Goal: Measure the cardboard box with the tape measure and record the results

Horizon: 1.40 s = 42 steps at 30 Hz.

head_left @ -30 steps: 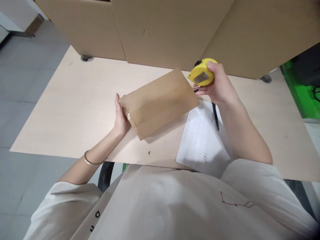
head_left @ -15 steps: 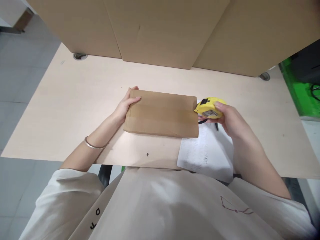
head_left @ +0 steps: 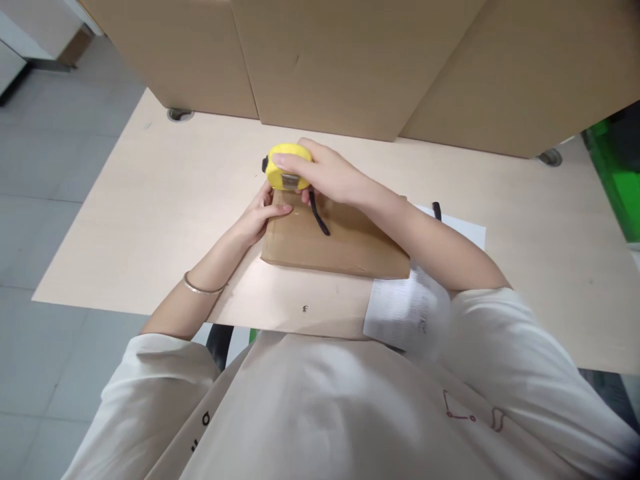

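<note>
A flat brown cardboard box (head_left: pixel 345 245) lies on the light wooden table (head_left: pixel 150 213) in front of me. My left hand (head_left: pixel 260 217) rests at the box's left end, thumb and fingers pressed onto its top edge. My right hand (head_left: pixel 325 175) reaches across the box and grips a yellow tape measure (head_left: pixel 286 167) above the box's far left corner. A black wrist strap (head_left: pixel 318 215) dangles from the tape measure onto the box. No tape blade shows.
A printed sheet of paper (head_left: pixel 420 300) lies under the box's right end, with a black pen (head_left: pixel 437 210) partly hidden by my right arm. Large cardboard boxes (head_left: pixel 350 60) stand along the table's far edge. A green object (head_left: pixel 617 173) sits at the right.
My right hand carried the tape measure from the box's right end across to its left end. The box, tilted a second ago, now lies flat with my left hand on its left edge.
</note>
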Motion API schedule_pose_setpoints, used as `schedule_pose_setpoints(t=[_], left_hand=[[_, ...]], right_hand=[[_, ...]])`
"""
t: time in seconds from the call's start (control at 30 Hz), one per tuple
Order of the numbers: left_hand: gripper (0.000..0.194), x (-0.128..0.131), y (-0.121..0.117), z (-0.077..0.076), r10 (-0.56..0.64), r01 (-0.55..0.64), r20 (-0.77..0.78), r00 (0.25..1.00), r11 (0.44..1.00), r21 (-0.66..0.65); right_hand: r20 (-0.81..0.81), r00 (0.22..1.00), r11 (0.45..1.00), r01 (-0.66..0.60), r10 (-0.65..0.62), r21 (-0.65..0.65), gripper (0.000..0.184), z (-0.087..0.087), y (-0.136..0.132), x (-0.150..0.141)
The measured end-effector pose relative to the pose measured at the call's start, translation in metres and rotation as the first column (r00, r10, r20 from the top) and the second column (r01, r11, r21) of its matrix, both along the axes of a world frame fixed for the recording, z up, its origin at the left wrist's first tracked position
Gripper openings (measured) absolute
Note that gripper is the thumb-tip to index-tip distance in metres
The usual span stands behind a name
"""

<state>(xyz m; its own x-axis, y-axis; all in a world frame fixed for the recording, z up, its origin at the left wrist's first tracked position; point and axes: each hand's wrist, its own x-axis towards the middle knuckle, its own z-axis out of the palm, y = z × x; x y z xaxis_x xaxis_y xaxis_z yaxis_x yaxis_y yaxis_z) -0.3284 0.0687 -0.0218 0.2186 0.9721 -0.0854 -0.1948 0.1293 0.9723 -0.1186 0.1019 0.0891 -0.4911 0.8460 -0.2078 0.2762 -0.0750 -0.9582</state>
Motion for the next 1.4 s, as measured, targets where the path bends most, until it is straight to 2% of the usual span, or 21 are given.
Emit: schedule_pose_setpoints(t=[0.1,0.2,0.4,0.57,0.7,0.8,0.9,1.03,1.17,1.27,1.4], left_hand=[[0.050,0.001,-0.001,0.008,-0.095,0.094,0.000,0.996,0.995,0.030],[0.049,-0.001,-0.001,0.012,-0.135,0.135,-0.003,0.991,0.991,0.022],[0.083,-0.010,0.004,0.001,-0.003,0.002,-0.017,1.000,0.999,-0.038],[0.055,-0.006,0.009,-0.002,0.034,-0.034,0.002,0.999,0.999,-0.020],[0.058,-0.005,0.010,-0.001,0.078,-0.078,-0.049,0.996,0.997,-0.001],[0.056,-0.009,0.011,0.001,0.064,-0.066,-0.091,0.994,0.998,-0.015],[0.054,-0.012,0.011,0.004,0.058,-0.062,-0.104,0.993,0.998,-0.031],[0.051,-0.015,0.012,0.006,0.046,-0.050,-0.116,0.992,0.998,-0.027],[0.049,-0.017,0.014,0.003,0.049,-0.051,-0.128,0.991,0.999,-0.011],[0.051,-0.017,0.015,0.001,0.074,-0.075,-0.123,0.990,0.997,-0.001],[0.054,-0.018,0.017,-0.001,0.085,-0.084,-0.127,0.988,0.996,0.009]], right_hand=[[0.119,0.993,0.997,-0.030,0.022,0.070,0.058,-0.004,0.010,-0.019],[0.166,0.986,0.993,-0.048,0.030,0.106,0.057,-0.004,0.009,-0.014],[0.118,0.993,0.997,0.005,-0.014,0.074,0.059,0.001,0.000,0.036],[0.116,0.990,0.995,0.070,-0.078,0.069,0.055,-0.004,-0.004,0.053],[0.120,0.991,0.994,0.056,-0.066,0.090,0.054,-0.008,-0.002,0.048],[0.115,0.993,0.996,0.030,-0.039,0.079,0.054,-0.008,0.001,0.056],[0.157,0.987,0.997,0.023,-0.035,0.072,0.050,-0.002,-0.002,0.087],[0.245,0.965,0.994,0.075,-0.093,0.082,0.030,0.010,-0.021,0.154],[0.279,0.944,0.984,0.172,-0.176,0.037,0.015,0.007,-0.038,0.208],[0.278,0.936,0.974,0.228,-0.216,-0.011,0.013,-0.003,-0.038,0.227],[0.296,0.927,0.970,0.242,-0.230,-0.004,0.013,-0.013,-0.029,0.234]])
